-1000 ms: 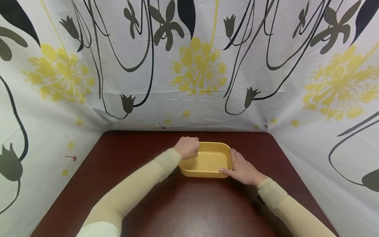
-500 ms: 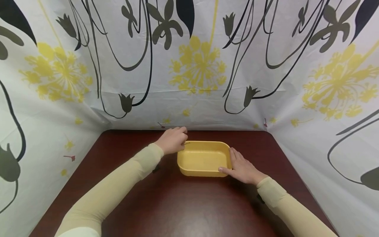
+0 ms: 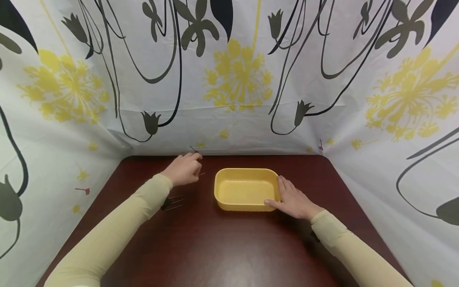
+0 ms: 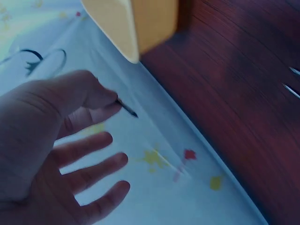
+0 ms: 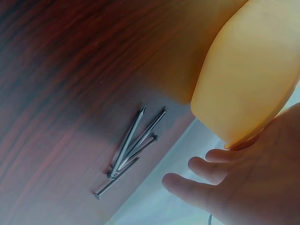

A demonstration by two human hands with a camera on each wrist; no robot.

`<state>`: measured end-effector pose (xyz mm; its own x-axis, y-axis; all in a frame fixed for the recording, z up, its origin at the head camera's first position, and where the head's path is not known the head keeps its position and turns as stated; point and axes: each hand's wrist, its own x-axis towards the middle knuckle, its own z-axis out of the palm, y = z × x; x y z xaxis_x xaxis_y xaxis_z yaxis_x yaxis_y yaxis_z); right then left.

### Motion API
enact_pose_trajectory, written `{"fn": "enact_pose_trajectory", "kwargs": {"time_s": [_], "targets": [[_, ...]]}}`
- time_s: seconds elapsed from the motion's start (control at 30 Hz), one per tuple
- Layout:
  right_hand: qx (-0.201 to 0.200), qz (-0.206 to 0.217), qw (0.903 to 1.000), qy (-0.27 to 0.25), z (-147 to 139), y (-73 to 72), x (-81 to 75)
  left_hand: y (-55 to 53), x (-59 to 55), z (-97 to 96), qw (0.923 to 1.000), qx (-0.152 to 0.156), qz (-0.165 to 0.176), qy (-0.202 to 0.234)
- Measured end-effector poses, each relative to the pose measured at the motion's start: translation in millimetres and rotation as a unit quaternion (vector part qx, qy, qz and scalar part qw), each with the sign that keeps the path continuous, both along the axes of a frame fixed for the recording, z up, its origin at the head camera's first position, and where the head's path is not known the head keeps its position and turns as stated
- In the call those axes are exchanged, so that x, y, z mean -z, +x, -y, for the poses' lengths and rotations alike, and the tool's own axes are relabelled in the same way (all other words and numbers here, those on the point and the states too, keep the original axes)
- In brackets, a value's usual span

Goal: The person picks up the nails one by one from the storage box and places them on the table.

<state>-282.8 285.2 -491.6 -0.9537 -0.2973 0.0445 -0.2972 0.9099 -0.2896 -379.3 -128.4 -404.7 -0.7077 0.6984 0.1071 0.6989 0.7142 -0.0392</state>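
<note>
In the head view my left hand is over the table, left of a yellow plastic box. Its thumb and index finger pinch a thin nail, whose pointed end sticks out; the other fingers are spread apart. My right hand rests against the box's right side, fingers fairly straight, thumb at the front rim. No contents show inside the box. A few nails lie on the tabletop beside the left wrist. Several loose nails also lie on the wood in the right wrist view.
The dark reddish-brown table carries all of this. Patterned white cloth hangs along the table's back and both sides, right at its edges.
My left hand has moved left from over the box to beyond its left side, carrying the nail. Nails on the table have come into sight. The right hand stays on the box.
</note>
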Motion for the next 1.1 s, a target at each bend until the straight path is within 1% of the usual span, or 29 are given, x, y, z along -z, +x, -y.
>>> {"fn": "enact_pose_trajectory", "kwargs": {"time_s": [0.17,0.3,0.5,0.67,0.87,1.1], "targets": [[0.004,0.005,1.0,0.003,-0.2,-0.4,-0.5,-7.5,12.9,25.9,0.9995,-0.004,0.032,-0.002],[0.005,0.002,1.0,0.001,-0.2,-0.5,0.0,-12.0,24.0,44.3,0.9981,-0.016,0.06,-0.003],[0.006,0.004,1.0,0.002,-0.7,0.1,1.1,-18.5,43.8,63.7,0.9967,-0.026,0.076,-0.009],[0.007,-0.002,1.0,-0.003,-1.4,-1.0,0.4,-20.1,55.9,72.7,0.9952,-0.041,0.088,-0.012],[0.009,0.003,1.0,-0.001,-3.0,1.6,0.7,-17.0,72.0,75.2,0.9941,-0.042,0.098,-0.02],[0.003,0.0,1.0,-0.008,0.5,0.2,-1.8,-13.1,83.0,79.8,0.993,-0.052,0.103,-0.024]]}}
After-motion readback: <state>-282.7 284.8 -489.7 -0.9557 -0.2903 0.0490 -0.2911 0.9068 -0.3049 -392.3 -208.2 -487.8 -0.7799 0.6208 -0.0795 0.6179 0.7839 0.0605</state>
